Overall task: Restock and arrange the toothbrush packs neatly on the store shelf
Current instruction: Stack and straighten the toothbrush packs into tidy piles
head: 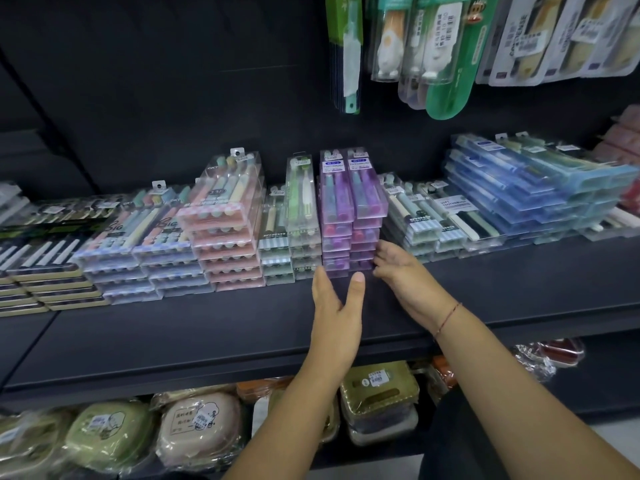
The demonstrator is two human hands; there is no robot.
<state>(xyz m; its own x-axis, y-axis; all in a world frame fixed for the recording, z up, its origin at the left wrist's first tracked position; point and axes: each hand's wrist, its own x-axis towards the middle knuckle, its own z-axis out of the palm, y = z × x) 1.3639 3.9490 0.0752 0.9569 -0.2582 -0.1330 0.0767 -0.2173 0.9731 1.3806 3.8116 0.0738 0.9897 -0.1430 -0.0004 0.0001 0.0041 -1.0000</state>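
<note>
purple toothbrush packs (351, 216) sit in two stacked columns mid-shelf, toward the back edge. left hand (334, 317) is spread, fingers straight, at the stack's front foot. right hand (398, 268) is loosely bent, fingertips against the lower right side, gripping nothing. step judged: squaring the stack. next move calls for even inward pressure, sparing the green packs (301, 209) just beside it on the shelf (207, 327).

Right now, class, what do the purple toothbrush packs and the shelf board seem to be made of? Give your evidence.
The purple toothbrush packs: likely clear, glossy rigid plastic; brushes show through, edges glint. The shelf board: matte black, perhaps painted metal or laminate; no shine, cannot tell which.
</note>
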